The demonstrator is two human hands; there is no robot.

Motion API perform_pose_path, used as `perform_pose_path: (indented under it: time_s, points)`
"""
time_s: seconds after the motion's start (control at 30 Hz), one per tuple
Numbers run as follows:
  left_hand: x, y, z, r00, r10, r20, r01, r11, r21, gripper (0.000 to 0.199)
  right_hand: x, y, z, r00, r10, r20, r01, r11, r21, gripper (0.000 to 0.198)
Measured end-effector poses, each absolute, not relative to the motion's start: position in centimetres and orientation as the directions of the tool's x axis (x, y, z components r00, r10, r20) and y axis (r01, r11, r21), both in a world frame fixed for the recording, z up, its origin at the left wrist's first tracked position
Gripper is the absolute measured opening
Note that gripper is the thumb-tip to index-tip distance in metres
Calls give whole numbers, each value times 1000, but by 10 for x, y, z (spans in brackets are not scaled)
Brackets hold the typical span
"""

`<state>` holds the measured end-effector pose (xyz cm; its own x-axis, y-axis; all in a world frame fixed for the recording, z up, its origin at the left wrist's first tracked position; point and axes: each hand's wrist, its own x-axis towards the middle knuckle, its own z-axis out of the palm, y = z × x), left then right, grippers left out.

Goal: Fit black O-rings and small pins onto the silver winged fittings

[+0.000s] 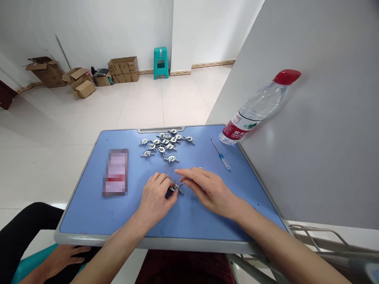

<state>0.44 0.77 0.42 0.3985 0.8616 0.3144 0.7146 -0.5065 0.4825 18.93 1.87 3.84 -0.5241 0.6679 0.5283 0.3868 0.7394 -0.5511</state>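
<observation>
A small silvery metal fitting point(176, 187), with an oval flange and thin prongs, is on the blue table before me. My left hand point(156, 194) pinches it between thumb and fingers. My right hand point(209, 189) hovers just to its right, fingers stretched and thumb apart, with the tips close to an upper prong. Whether they touch it, I cannot tell. Behind the right hand's knuckles a tiny brass-coloured piece point(201, 168) peeks out. Several similar metal fittings point(165, 142) lie in a loose cluster farther back.
A phone point(116, 172) with a blurred screen lies left on the blue table point(89, 213). At right are a screwdriver point(220, 154) and a red-capped water bottle point(248, 112) beside a grey panel point(325, 138). Another person's hand point(65, 258) rests at lower left. Boxes and a teal stool point(160, 63) stand behind.
</observation>
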Motion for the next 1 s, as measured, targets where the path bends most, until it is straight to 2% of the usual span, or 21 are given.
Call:
perform_pose_path:
  time_s: [0.13, 0.23, 0.33, 0.53, 0.7, 0.9, 1.0]
  points:
    - [4, 8, 4, 396, 861, 320, 721, -507, 472, 9, 187, 19, 33, -490, 668, 561, 446, 744, -498, 23]
    - [4, 9, 5, 400, 861, 315, 718, -508, 476, 9, 187, 18, 36, -506, 693, 514, 464, 721, -515, 30]
    - [4, 9, 5, 402, 861, 312, 716, -508, 479, 9, 188, 18, 37, -536, 674, 508, 406, 733, -545, 37]
    - [4, 9, 4, 402, 859, 317, 721, -510, 469, 8, 186, 19, 31, -462, 677, 573, 501, 732, -461, 21]
    - [4, 8, 4, 402, 859, 316, 716, -510, 476, 9, 186, 19, 36, -547, 671, 501, 396, 735, -551, 34]
    - [5, 8, 4, 404, 855, 325, 732, -516, 445, 9, 185, 21, 31, -476, 653, 590, 425, 757, -496, 18]
    - [5, 8, 5, 408, 852, 330, 712, -522, 469, 8, 188, 21, 36, -524, 684, 507, 419, 726, -546, 30]
